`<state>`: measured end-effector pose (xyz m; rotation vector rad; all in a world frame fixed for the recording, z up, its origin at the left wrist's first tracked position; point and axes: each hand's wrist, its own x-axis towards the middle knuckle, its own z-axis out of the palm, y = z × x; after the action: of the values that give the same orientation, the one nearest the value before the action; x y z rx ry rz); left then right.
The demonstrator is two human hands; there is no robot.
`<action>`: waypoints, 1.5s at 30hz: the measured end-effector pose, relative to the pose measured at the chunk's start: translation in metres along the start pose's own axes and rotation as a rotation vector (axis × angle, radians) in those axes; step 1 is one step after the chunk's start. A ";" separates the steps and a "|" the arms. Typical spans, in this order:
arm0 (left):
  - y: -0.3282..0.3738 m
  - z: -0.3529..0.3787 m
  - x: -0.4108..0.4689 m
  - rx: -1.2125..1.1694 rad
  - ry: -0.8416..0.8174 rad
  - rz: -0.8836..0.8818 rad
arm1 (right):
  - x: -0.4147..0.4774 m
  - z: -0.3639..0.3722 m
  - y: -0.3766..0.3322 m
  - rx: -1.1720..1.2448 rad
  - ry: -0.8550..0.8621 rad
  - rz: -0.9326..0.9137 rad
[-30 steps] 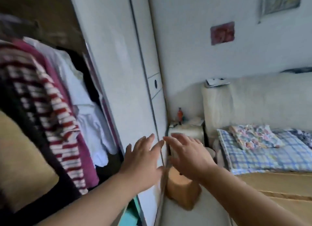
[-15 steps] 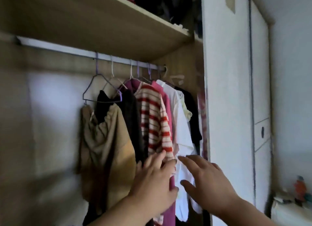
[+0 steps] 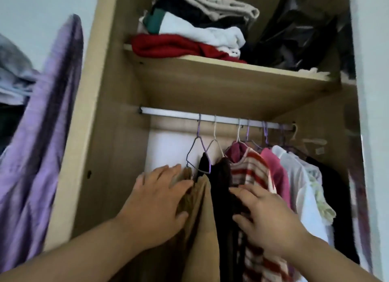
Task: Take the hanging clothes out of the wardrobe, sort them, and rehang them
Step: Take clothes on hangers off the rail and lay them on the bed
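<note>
We rest our left hand (image 3: 155, 206), fingers spread, on the tan garment (image 3: 202, 229) and our right hand (image 3: 267, 220), likewise spread, against the dark garment (image 3: 221, 187).

- The left hand (image 3: 155, 208) is bare, broad across the back, with short, thick fingers (image 3: 166, 172) whose tips are softened by blur.
- The right hand (image 3: 271, 220) is bare too, with a rounded back and faint knuckles.
- The left forearm (image 3: 73, 258) is bare to the lower left edge.
- The right forearm (image 3: 336, 265) is bare to the lower right edge.
</note>
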<state>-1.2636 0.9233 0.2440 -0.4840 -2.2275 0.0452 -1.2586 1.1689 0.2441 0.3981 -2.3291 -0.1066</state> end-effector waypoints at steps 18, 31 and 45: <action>-0.121 -0.114 0.070 0.456 0.514 -0.139 | 0.206 0.015 -0.042 0.283 -0.155 0.302; -0.131 -0.101 0.079 0.333 0.613 -0.120 | 0.270 0.060 -0.064 0.542 -0.011 0.610; -0.134 -0.097 0.080 0.286 0.680 -0.032 | 0.257 0.004 -0.067 0.354 0.150 0.485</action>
<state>-1.2815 0.8155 0.3916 -0.2516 -1.5293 0.1553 -1.4156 1.0245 0.4023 -0.0005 -2.2267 0.5554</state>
